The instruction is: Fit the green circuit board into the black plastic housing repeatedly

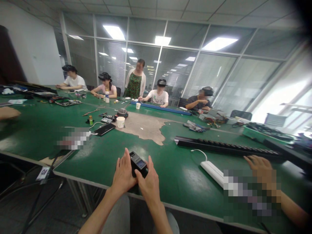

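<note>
A small black handheld device with a lit screen (140, 163) stands between my two hands, just above the near edge of the green table (97, 162). My left hand (123, 172) grips its left side, with the fingers extended upward along it. On the other side, my right hand (149, 180) holds the right edge, its thumb at the lower front corner. The device is tilted so that its screen faces me. Its back and lower part are hidden by my palms.
A white power strip (213, 172) and a long black rail (226, 145) lie to the right, near another person's hand (262, 167). Ahead left are a paper cup (120, 122) and a black phone (105, 129). Several people are across the table, beyond a blue bar (163, 108).
</note>
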`<state>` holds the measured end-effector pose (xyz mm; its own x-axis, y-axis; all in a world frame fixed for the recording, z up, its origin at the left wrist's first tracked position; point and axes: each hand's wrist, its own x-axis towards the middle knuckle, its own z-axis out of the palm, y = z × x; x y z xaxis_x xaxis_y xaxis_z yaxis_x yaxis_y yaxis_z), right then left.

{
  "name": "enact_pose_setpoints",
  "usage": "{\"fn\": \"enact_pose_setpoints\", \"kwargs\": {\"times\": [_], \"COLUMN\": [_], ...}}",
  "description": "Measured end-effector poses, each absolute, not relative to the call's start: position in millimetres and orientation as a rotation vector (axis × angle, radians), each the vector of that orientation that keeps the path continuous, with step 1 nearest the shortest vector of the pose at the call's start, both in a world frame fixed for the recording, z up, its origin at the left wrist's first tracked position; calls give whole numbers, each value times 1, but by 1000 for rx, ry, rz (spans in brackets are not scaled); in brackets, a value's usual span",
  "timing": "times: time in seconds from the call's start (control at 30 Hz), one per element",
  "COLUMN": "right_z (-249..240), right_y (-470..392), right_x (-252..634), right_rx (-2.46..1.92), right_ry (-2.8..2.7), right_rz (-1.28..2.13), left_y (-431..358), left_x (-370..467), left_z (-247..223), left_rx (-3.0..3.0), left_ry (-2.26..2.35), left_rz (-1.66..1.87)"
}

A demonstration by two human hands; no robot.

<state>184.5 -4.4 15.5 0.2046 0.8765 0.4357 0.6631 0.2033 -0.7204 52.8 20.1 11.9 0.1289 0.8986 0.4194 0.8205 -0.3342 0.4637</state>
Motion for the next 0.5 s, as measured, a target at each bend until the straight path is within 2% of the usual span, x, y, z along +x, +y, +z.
{"fn": "enact_pose_setpoints", "kwargs": {"times": [0.27, 0.5], "right_z": [29, 50], "right_y": [-2, 11], "right_x": [180, 212], "right_rx": [-1399, -1353], "right_ry": [-1368, -1188], "right_rz": [405, 326], "left_y": [22, 22], "left_x": [53, 53], "left_z": [11, 10], "left_rx": [2250, 2257], "left_ry": [1718, 1721], "left_rz": [1000, 989]}}
